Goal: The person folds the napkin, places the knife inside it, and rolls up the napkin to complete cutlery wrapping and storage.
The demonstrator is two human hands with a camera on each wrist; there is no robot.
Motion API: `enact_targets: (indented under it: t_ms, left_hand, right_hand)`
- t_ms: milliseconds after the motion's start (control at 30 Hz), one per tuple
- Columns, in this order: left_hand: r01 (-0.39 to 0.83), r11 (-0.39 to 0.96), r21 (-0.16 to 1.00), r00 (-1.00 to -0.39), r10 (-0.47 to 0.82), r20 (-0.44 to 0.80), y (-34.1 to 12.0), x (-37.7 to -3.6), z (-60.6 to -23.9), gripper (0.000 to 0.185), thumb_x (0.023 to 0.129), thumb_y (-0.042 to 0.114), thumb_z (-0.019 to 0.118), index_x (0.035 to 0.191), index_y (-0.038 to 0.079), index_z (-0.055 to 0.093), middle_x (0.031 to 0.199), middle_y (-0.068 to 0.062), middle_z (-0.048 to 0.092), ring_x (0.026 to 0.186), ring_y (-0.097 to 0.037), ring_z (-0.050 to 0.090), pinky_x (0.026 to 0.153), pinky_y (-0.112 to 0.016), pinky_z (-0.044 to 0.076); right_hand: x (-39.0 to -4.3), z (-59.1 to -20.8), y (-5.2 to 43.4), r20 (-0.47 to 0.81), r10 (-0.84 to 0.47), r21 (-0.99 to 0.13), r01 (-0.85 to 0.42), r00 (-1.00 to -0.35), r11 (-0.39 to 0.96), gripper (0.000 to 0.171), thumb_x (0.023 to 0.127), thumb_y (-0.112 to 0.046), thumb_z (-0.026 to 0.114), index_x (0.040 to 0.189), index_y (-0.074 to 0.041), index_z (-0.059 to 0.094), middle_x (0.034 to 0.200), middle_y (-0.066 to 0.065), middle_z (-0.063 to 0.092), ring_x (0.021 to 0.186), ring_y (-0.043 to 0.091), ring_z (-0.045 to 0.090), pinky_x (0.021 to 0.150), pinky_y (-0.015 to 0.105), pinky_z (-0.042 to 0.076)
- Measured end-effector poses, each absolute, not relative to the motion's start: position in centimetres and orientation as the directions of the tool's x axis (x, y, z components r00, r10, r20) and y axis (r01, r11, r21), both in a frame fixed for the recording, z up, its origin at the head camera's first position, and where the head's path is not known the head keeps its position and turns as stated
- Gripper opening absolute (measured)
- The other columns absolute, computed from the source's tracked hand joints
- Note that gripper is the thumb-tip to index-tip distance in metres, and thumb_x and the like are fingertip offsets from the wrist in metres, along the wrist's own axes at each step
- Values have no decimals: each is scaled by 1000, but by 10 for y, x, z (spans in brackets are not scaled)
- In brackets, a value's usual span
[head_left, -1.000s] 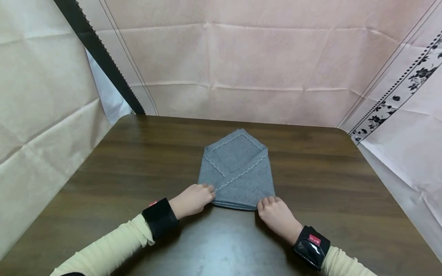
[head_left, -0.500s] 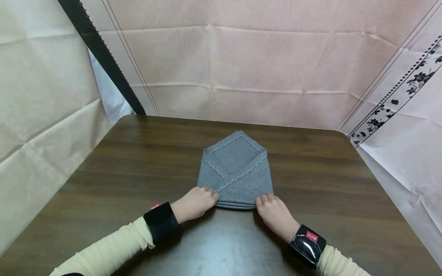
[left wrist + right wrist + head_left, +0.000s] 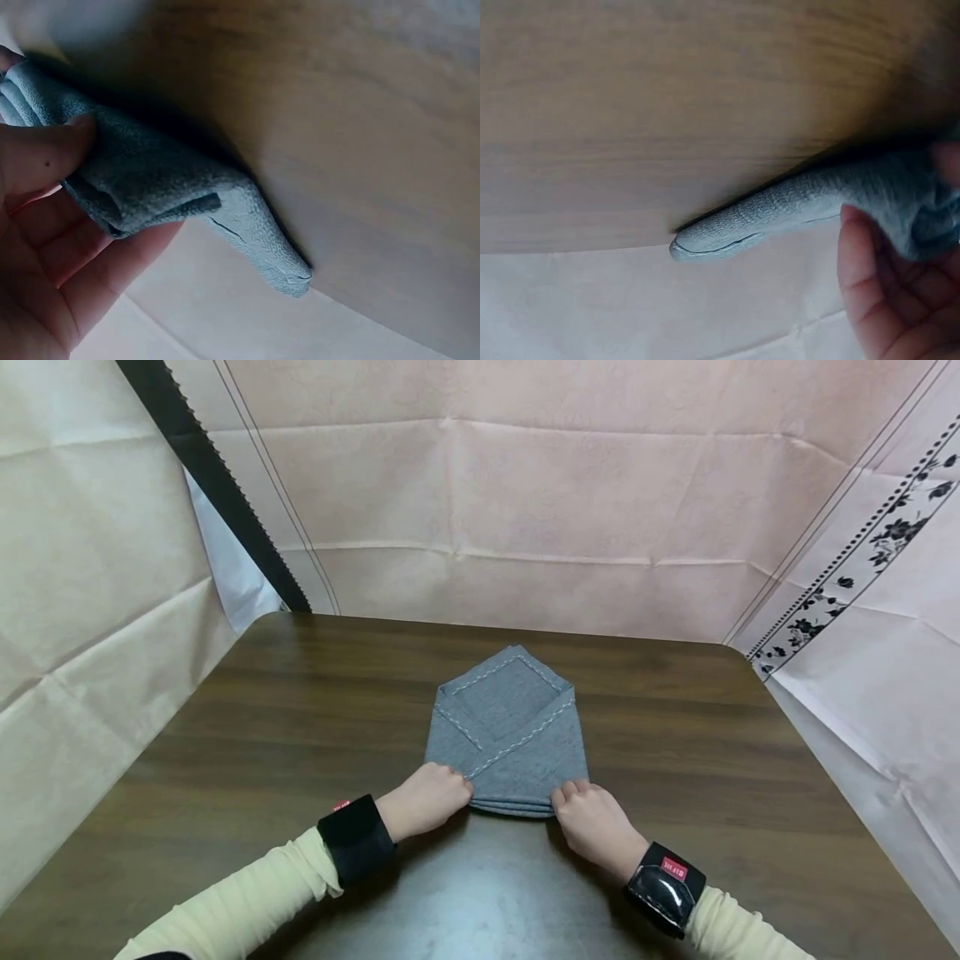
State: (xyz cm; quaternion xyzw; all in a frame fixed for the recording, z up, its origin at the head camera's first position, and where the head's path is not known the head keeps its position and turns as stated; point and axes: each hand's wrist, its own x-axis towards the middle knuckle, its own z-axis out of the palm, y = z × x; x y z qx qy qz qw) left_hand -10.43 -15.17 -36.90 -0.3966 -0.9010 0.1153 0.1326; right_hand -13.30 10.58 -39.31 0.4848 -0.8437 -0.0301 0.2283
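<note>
A grey cloth with white stitched edges lies folded into an envelope shape on the dark wooden table. My left hand pinches its near left corner, and the left wrist view shows the thumb on top of the grey cloth with fingers beneath. My right hand pinches the near right corner. In the right wrist view the fingers curl under the layered grey cloth. Both wrists wear black bands.
Pale pink and cream paper sheets hang as walls round the table's back and sides. A black strip runs diagonally at the back left. A floral border marks the right sheet. The rounded table corners lie beyond the cloth.
Both hands have drawn slightly closer together along the cloth's near edge, still holding its corners. The cloth sits about where it was.
</note>
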Motion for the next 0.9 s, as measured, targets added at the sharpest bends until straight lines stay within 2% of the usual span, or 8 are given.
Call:
enact_targets:
  t_ms: [167,333,467,600,733,900]
  left_hand:
    - [668,677,-308,-660,731,175,-154,-101,-369,15,71,4,68,66,15,59,62,1,55,57,-16,55,44,-27,42]
    - [664,677,-317,-661,730,175,-156,-99,-370,13,72,6,69,70,13,59,64,-1,53,59,-16,53,44,-26,42]
    - [672,666,-323,-661,737,142,-156,-100,-369,15,68,6,72,69,13,59,65,-1,55,60,-17,55,47,-27,44]
    - [685,660,-309,-662,741,116,-158,-104,-368,15,68,4,71,69,13,59,65,0,56,61,-16,56,49,-27,45]
    - [694,647,-314,-647,753,120,-160,-106,-368,15,69,4,72,72,12,59,66,0,55,61,-15,55,49,-25,44]
    - [688,641,-340,-634,759,148,-159,-106,-371,16,69,4,71,74,11,58,65,0,53,61,-15,53,48,-24,43]
  right_hand:
    - [-134,-390,103,329,-850,328,-794,-413,512,19,67,5,61,57,-7,52,55,3,44,48,15,44,41,24,37]
    - [-136,-385,104,325,-835,243,-814,-444,528,16,68,4,62,59,-8,55,57,2,49,51,16,49,42,26,41]
    - [-135,-386,106,341,-818,188,-819,-463,542,11,70,1,63,65,-7,58,63,3,51,57,17,50,45,27,41]
    - [-132,-389,109,360,-816,232,-803,-453,549,10,69,0,64,68,-5,56,67,5,50,59,19,49,46,27,40]
    - [-131,-390,107,368,-819,303,-775,-441,554,14,66,6,65,68,-3,55,62,6,47,56,20,48,44,25,37]
    - [-132,-389,107,378,-808,291,-770,-452,567,16,65,11,65,66,-3,57,59,7,49,55,19,50,46,26,40]
